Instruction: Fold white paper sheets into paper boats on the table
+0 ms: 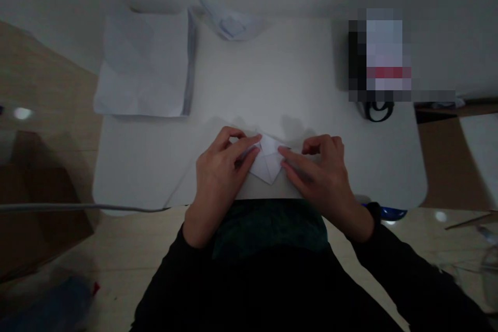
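Together, left hand [218,176] and right hand [322,176] press folded paper [268,160] — on the table [311,78]

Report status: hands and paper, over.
Left hand and right hand pinching folded paper at near table edge. Paper stack far left, apart from hands. Nothing in the way.

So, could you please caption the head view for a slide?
Left hand and right hand hold a folded white paper on a white table.
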Demonstrator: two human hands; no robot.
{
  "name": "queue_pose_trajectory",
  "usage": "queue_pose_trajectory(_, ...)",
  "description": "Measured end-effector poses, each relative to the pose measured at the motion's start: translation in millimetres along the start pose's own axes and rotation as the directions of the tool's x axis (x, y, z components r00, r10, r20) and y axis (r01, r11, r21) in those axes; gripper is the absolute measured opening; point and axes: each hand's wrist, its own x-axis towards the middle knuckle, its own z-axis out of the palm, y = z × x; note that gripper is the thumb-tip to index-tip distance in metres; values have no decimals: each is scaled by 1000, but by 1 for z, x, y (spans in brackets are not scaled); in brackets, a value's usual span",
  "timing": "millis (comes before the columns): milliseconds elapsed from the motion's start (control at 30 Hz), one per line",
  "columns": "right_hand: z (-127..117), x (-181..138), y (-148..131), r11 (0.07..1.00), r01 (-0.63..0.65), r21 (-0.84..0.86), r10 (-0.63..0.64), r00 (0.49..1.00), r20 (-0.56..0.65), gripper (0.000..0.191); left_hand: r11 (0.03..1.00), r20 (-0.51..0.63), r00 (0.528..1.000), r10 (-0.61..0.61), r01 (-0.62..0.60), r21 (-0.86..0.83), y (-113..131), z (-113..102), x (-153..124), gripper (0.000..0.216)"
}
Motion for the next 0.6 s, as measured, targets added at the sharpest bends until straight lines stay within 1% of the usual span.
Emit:
queue_pose_trajectory(100,-2,-6,-5,995,14,-101,-8,998,59,29,1000,8,1000,-2,2,8,0,-1,1,21)
queue_pose_trajectory(167,-1,-7,-7,990,-5,-141,15,998,67,28,1000,29,1000,-2,1,12,0,-2,2,22)
queue_pose_trajectory(333,0,-6,-7,983,-66,-169,72,997,29,25,1000,58,998,-2,2,5,-2,-4,4,22)
queue_pose_trajectory(467,2,-7,-7,985,-79,-152,78,997,-11,24,1000,56,998,-19,19,-6,-3,-3,4,22)
queue_pose_trajectory(600,6,-8,-8,987,-94,-127,87,995,-57,24,999,80,996,-38,39,-10,-1,-4,6,21)
